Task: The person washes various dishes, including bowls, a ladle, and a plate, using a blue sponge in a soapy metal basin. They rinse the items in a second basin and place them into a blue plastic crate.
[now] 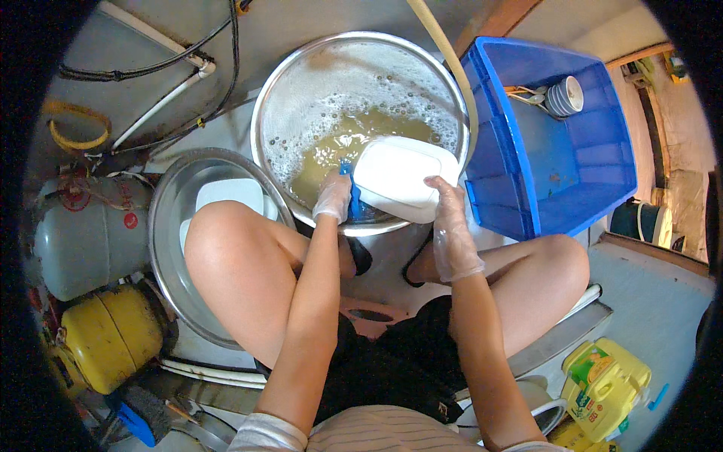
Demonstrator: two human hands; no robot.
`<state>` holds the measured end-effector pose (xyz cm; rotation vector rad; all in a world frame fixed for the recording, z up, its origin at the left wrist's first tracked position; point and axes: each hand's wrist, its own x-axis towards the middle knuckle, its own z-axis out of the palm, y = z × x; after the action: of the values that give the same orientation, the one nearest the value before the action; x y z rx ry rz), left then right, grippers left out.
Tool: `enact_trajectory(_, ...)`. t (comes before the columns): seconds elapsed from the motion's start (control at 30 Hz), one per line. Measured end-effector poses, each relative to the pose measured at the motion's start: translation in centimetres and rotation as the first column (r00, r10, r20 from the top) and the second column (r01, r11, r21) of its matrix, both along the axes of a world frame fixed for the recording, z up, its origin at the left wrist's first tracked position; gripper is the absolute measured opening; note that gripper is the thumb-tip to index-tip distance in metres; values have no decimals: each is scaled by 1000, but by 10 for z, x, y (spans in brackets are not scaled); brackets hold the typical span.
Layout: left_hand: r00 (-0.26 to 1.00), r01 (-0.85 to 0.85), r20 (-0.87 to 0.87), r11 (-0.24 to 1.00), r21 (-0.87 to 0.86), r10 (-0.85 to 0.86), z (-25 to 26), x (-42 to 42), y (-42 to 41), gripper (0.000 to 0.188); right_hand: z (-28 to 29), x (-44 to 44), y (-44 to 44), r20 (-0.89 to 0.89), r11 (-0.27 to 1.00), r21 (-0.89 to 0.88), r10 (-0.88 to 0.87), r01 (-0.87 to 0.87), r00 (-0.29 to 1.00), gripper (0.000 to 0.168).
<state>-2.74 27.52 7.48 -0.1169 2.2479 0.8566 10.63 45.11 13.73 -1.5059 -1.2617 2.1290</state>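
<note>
My right hand [450, 217], in a clear plastic glove, grips the near right rim of a white rectangular dish [398, 174]. Tilted, the dish hangs over the near side of a wide metal basin [261, 107] of cloudy, foamy water. My left hand [333, 195], gloved too, holds a blue cloth [355, 195] against or close beside the dish's left edge. The cloth's lower end is at the water; part of it is hidden by my fingers. To the left, a second metal basin [169, 282] holds several white dishes [229, 193], partly covered by my knee.
A blue plastic crate [500, 152] at the right contains stacked white cups [565, 96] and spoons [531, 97]. A hose [452, 56] drops beside the basin. Grey [85, 237] and yellow [113, 336] gas cylinders stand left; a yellow jug [607, 384] sits lower right.
</note>
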Motion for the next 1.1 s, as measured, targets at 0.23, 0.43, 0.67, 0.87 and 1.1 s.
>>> enact_trajectory(0.23,960,160,-248,981,111,-129,67,20,22,37,39,3,-22,-29,1000,19,-1,1,1000,48)
enact_trajectory(0.43,891,282,-442,888,363,-102,103,74,78,39,30,-2,-16,-101,999,-39,-35,32,994,49)
enact_trajectory(0.67,660,591,-506,799,-108,-556,68,97,91,43,2,7,-3,54,973,-219,-64,74,996,63)
enact_trajectory(0.87,798,458,-454,889,27,-397,29,54,89,50,-2,5,-9,60,985,-130,-103,110,993,69)
enact_trajectory(1.1,925,348,-72,909,-230,-373,-19,11,61,52,-6,3,-11,131,996,10,-84,84,988,67)
